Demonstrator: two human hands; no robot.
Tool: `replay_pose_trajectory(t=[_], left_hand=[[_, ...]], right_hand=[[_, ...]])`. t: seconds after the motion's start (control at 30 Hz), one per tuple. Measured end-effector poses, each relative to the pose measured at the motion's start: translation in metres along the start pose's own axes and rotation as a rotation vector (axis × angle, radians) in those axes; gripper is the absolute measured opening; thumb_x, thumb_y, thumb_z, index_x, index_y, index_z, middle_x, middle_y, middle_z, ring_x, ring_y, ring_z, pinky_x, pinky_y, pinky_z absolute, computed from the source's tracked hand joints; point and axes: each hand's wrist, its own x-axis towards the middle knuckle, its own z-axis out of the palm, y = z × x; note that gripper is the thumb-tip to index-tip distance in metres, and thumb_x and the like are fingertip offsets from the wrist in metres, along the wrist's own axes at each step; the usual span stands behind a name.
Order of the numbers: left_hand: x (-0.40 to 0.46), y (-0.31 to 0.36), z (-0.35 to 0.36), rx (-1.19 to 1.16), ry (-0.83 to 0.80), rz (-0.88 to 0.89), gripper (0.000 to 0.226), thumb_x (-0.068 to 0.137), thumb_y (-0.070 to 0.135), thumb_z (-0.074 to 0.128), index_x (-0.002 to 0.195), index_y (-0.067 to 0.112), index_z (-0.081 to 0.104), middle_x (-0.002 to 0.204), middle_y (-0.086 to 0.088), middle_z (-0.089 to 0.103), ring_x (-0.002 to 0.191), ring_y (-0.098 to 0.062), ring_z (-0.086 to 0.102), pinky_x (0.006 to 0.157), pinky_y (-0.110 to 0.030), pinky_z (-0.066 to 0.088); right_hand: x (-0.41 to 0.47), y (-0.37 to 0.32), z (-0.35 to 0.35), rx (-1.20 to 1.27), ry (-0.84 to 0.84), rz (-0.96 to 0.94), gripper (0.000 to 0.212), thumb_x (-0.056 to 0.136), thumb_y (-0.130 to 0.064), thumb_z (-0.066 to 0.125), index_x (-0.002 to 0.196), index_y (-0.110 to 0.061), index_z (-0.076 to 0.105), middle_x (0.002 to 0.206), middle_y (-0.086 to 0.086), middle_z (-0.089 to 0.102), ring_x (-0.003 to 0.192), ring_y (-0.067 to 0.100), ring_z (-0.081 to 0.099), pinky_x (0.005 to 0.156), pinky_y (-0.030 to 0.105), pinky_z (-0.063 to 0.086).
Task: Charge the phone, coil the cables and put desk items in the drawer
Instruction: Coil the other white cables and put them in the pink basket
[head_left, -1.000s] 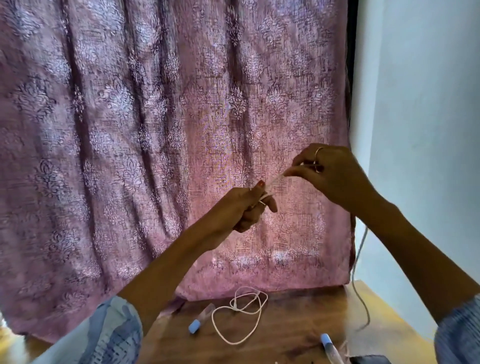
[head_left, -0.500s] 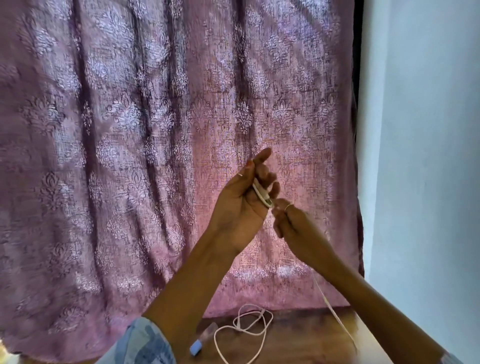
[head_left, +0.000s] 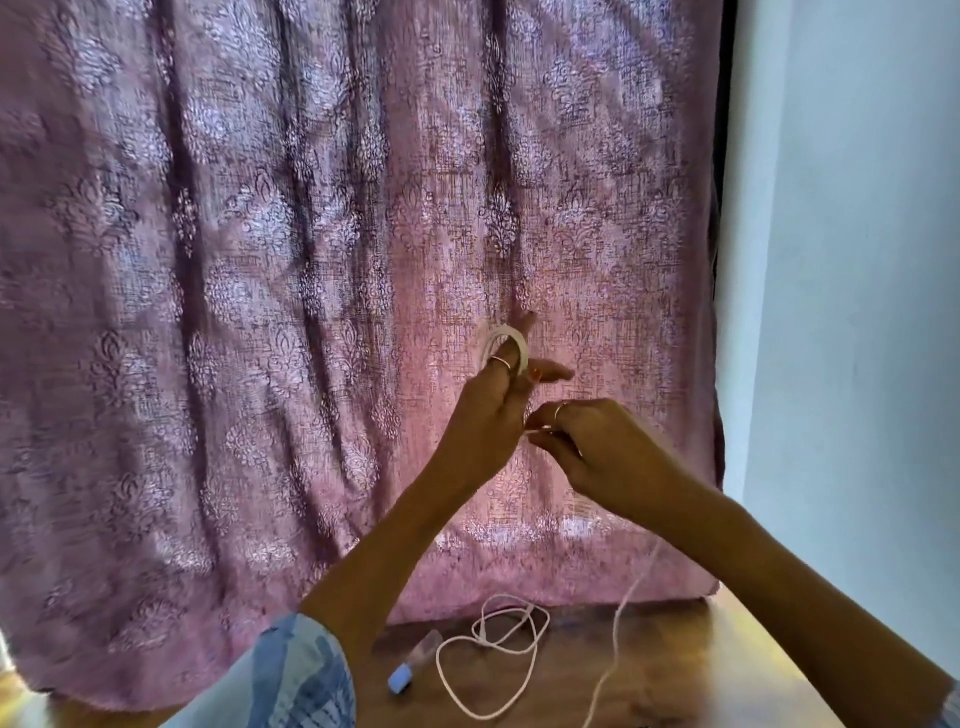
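Left of the loose cord (head_left: 493, 654) on the desk (head_left: 675, 675) lies a small blue-capped item (head_left: 410, 670), close by it. Above that cord, in front of the pink curtain (head_left: 260, 312), my left hand (head_left: 491, 415) is raised with its fingers straight up, and loops of the white cable (head_left: 506, 343) are wrapped round them. Up and to the right of the cord, my right hand (head_left: 597, 447) pinches the cable between thumb and forefinger, just beside my left palm. From there the cable hangs down to the desk, right of the cord.
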Motion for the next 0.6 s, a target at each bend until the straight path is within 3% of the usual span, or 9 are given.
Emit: replay_pose_trajectory(t=[0.1, 0.17, 0.27, 0.37, 0.5, 0.6], left_hand=[[-0.005, -0.011, 0.002, 0.139, -0.079, 0.01, 0.047, 0.103, 0.01, 0.033, 0.143, 0.032, 0.023, 0.081, -0.013, 0.061, 0.072, -0.013, 0.053, 0.077, -0.018, 0.042], [-0.008, -0.012, 0.0, 0.055, -0.132, -0.061, 0.041, 0.104, 0.012, 0.031, 0.142, 0.025, 0.031, 0.07, -0.005, 0.052, 0.063, -0.01, 0.046, 0.067, -0.019, 0.042], [-0.011, -0.01, -0.008, 0.038, -0.132, -0.125, 0.028, 0.103, 0.013, 0.033, 0.123, 0.012, 0.053, 0.056, 0.006, 0.043, 0.049, 0.0, 0.039, 0.054, -0.018, 0.034], [-0.012, -0.004, -0.013, -0.027, -0.126, -0.166, 0.032, 0.103, 0.02, 0.033, 0.092, 0.012, 0.062, 0.048, 0.008, 0.037, 0.041, -0.001, 0.03, 0.047, -0.021, 0.029], [-0.017, 0.01, -0.013, -0.256, -0.245, -0.309, 0.054, 0.097, 0.043, 0.032, 0.084, 0.002, 0.065, 0.051, 0.005, 0.024, 0.041, -0.006, 0.018, 0.043, -0.018, 0.016], [-0.02, 0.016, -0.012, -0.432, -0.318, -0.371, 0.056, 0.088, 0.051, 0.034, 0.079, 0.005, 0.064, 0.046, 0.009, 0.022, 0.039, -0.005, 0.014, 0.046, -0.021, 0.01]], right_hand=[[0.002, -0.004, -0.017, -0.012, 0.067, 0.011, 0.015, 0.088, -0.032, 0.062, 0.096, -0.022, 0.07, 0.092, -0.005, 0.07, 0.071, 0.013, 0.06, 0.068, 0.032, 0.052], [0.004, -0.002, -0.024, -0.026, 0.118, 0.026, 0.014, 0.083, -0.036, 0.067, 0.088, -0.024, 0.071, 0.086, -0.008, 0.068, 0.066, 0.007, 0.052, 0.065, 0.029, 0.049], [0.007, 0.004, -0.032, 0.038, 0.158, 0.02, 0.02, 0.079, -0.039, 0.07, 0.085, -0.02, 0.07, 0.084, -0.005, 0.068, 0.067, 0.012, 0.058, 0.066, 0.039, 0.054], [0.009, 0.005, -0.04, 0.062, 0.188, -0.011, 0.025, 0.079, -0.043, 0.068, 0.085, -0.019, 0.07, 0.085, -0.004, 0.067, 0.068, 0.015, 0.062, 0.066, 0.042, 0.055], [0.014, 0.004, -0.045, 0.056, 0.269, -0.027, 0.046, 0.076, -0.059, 0.052, 0.083, -0.018, 0.071, 0.082, -0.002, 0.065, 0.066, 0.019, 0.06, 0.062, 0.042, 0.053], [0.015, 0.004, -0.042, 0.117, 0.31, -0.017, 0.044, 0.077, -0.056, 0.052, 0.083, -0.018, 0.072, 0.079, 0.001, 0.067, 0.066, 0.019, 0.061, 0.063, 0.04, 0.051]])
